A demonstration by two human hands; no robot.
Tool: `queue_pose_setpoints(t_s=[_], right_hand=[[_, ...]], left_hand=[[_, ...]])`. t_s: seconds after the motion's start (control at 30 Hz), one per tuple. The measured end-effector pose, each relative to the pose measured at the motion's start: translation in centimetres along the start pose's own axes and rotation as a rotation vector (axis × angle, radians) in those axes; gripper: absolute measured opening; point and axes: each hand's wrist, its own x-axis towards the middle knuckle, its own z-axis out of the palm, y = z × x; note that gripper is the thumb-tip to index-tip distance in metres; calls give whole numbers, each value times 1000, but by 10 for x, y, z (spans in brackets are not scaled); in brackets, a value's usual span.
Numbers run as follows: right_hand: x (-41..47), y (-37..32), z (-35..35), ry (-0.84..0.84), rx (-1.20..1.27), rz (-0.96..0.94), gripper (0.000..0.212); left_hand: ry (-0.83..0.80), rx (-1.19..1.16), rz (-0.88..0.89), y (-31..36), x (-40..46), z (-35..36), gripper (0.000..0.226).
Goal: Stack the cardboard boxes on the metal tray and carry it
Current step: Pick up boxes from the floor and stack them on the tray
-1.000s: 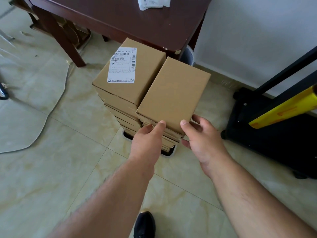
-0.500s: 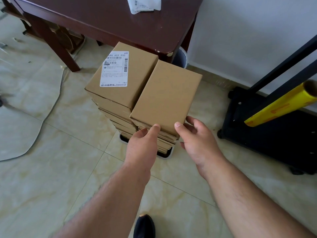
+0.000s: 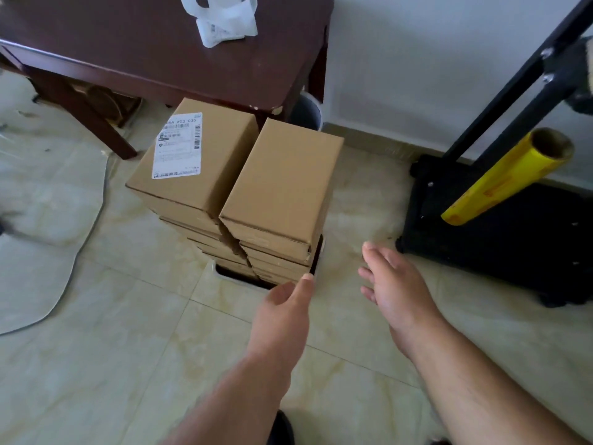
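Two side-by-side piles of brown cardboard boxes stand on a metal tray on the tiled floor. The left pile's top box carries a white shipping label; the right pile's top box is plain. Only the tray's pale rim shows at the near left and right of the piles. My left hand hovers low at the tray's near corner, fingers apart, holding nothing. My right hand is spread open to the right of the piles, clear of the boxes.
A dark wooden table with a white plastic bag stands just behind the piles. A black hand cart holding a yellow roll sits to the right. A grey cable runs across the floor at left. A dark bin is by the wall.
Both hands have come off the near edge of the right top box. The left hand dropped toward the tray's corner; the right hand swung out to the right and opened.
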Motion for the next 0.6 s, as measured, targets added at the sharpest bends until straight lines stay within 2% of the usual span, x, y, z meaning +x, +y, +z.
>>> queue_pose_setpoints(t_s=[0.13, 0.17, 0.27, 0.6], right_hand=[[6, 13, -43, 21, 15, 7, 24], [6, 19, -57, 32, 11, 22, 29], [6, 37, -107, 46, -8, 37, 50], [6, 119, -315, 247, 26, 148, 61]], left_hand=[[-41, 54, 35, -7, -15, 50, 37], [-42, 74, 36, -10, -18, 66, 38], [-42, 105, 33, -19, -24, 115, 65], [-172, 307, 70, -44, -62, 307, 71]])
